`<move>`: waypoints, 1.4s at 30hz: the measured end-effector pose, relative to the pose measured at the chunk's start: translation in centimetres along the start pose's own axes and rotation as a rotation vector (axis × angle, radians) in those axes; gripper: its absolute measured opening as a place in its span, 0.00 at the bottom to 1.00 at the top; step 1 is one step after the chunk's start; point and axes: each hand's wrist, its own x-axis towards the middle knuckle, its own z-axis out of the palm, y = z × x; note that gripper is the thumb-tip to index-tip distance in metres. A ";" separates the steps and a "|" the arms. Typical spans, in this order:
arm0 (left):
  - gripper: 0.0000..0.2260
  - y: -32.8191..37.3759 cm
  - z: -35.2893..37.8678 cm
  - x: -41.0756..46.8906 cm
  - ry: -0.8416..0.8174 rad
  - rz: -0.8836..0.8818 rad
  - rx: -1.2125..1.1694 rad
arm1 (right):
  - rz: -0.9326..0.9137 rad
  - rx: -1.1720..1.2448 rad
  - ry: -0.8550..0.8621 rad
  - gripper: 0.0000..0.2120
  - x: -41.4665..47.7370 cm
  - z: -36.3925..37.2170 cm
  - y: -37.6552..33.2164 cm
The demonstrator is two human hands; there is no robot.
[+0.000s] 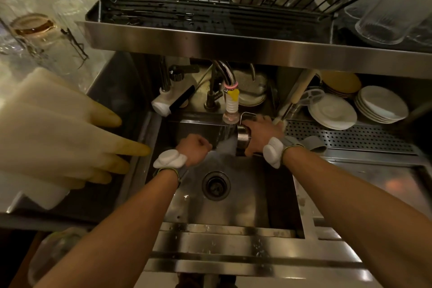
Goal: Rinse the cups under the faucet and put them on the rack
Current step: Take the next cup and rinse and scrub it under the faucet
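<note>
head view, looking down into a steel sink, drain close to frame centre.

right hand, about 1 o'clock from the drain: fingers wrapped round a steel cup, a firm grip on its body. the cup sits tipped on its side just under the faucet nozzle, at 12 o'clock from the drain. a thin wire handle shows at the cup's upper edge. water spray spreads pale across the basin to the cup's left (the cup's mouth is lost in spray, so its facing is unclear).

left hand, about 11 o'clock from the drain: fingers curled into a tight fist, nothing visible inside it. it is beside the spray and apart from the cup.

both wrists carry white padded bands.

rack: dark wire frame over a steel tray, spanning the top of frame at 12 o'clock, above the faucet. pale crockery stands in its right half; clear glasses are at 2 o'clock.

pale rubber gloves hang large and close at 9 o'clock, fingertips yellowed, pointing toward the basin.

stacked white plates at 2 o'clock, behind a perforated tray on the sink's right edge.
</note>
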 end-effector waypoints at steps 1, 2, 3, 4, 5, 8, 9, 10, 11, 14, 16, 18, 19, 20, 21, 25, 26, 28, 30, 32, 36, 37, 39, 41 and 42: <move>0.09 0.0 0.1 0.0 0.005 -0.002 -0.004 | -0.003 -0.033 0.004 0.44 0.0 -0.2 0.0; 0.09 0.0 0.1 0.0 0.012 -0.006 -0.009 | -0.007 -0.061 0.005 0.44 0.0 -0.3 0.0; 0.09 0.0 0.1 0.0 0.019 -0.009 -0.010 | -0.011 -0.085 0.006 0.44 0.0 -0.4 0.0; 0.09 0.0 0.2 -0.1 0.024 -0.012 -0.012 | -0.014 -0.107 0.005 0.45 0.0 -0.6 0.0; 0.09 0.0 0.2 -0.1 0.025 -0.012 -0.011 | -0.016 -0.128 0.002 0.45 0.0 -0.8 0.0; 0.09 -0.1 0.1 -0.1 0.026 -0.012 -0.019 | -0.027 -0.172 -0.010 0.45 0.0 -1.4 0.1; 0.09 -0.2 0.0 -0.1 0.026 -0.011 -0.024 | -0.034 -0.182 -0.013 0.45 0.0 -1.6 0.0; 0.09 -0.2 0.0 -0.2 0.026 -0.009 -0.028 | -0.040 -0.191 -0.015 0.44 -0.1 -1.9 -0.1; 0.09 -0.3 0.0 -0.2 0.027 -0.004 -0.031 | -0.043 -0.199 -0.015 0.44 -0.1 -2.1 -0.3; 0.09 -0.4 -0.1 -0.3 0.033 -0.003 -0.031 | -0.039 -0.236 -0.010 0.45 -0.2 -2.7 -0.7; 0.09 -0.5 -0.1 -0.3 0.030 -0.009 -0.033 | -0.041 -0.256 0.005 0.46 -0.3 -2.9 -0.9; 0.09 -0.6 -0.1 -0.3 0.027 -0.011 -0.037 | -0.038 -0.232 0.015 0.46 -0.3 -2.8 -1.1; 0.09 -0.7 -0.1 -0.4 0.028 -0.015 -0.036 | -0.033 -0.201 0.018 0.46 -0.2 -2.5 -1.2; 0.09 -0.8 -0.1 -0.5 0.029 -0.020 -0.034 | -0.029 -0.149 0.020 0.46 -0.1 -2.1 -1.3; 0.09 -0.9 -0.2 -0.6 0.030 -0.022 -0.029 | -0.029 -0.060 0.024 0.46 0.1 -1.4 -1.2; 0.09 -1.4 -0.2 -0.9 0.007 -0.037 -0.003 | -0.047 0.720 0.041 0.42 -0.2 1.5 -1.7; 0.08 -1.6 -0.1 -1.0 0.001 -0.045 -0.009 | -0.027 0.893 0.035 0.41 -0.2 2.1 -2.1; 0.09 -1.7 0.2 -1.1 0.018 -0.060 -0.012 | 0.012 1.091 0.040 0.41 0.1 3.6 -3.1; 0.16 -2.1 0.4 -1.3 0.062 -0.057 -0.016 | -0.002 1.194 0.026 0.42 0.3 4.9 -4.5; 0.30 -1.9 0.6 -1.0 0.004 0.011 -0.052 | 0.013 1.306 0.022 0.43 0.4 5.8 -4.9; 0.46 -0.1 2.1 0.0 -0.153 0.147 -0.296 | 0.023 1.442 0.002 0.34 0.2 6.0 -3.9; 0.47 0.5 2.6 0.2 -0.117 0.137 -0.350 | 0.017 1.462 -0.028 0.32 0.2 5.9 -3.5; 0.45 1.1 3.5 1.0 -0.043 0.117 -0.412 | 0.007 1.460 -0.081 0.30 0.0 5.7 -2.8; 0.43 1.3 4.2 1.4 -0.022 0.152 -0.344 | 0.000 1.392 -0.101 0.29 -0.2 5.6 -1.6; 0.43 1.3 4.2 1.5 -0.002 0.163 -0.311 | 0.011 1.359 -0.093 0.29 -0.4 5.5 -1.0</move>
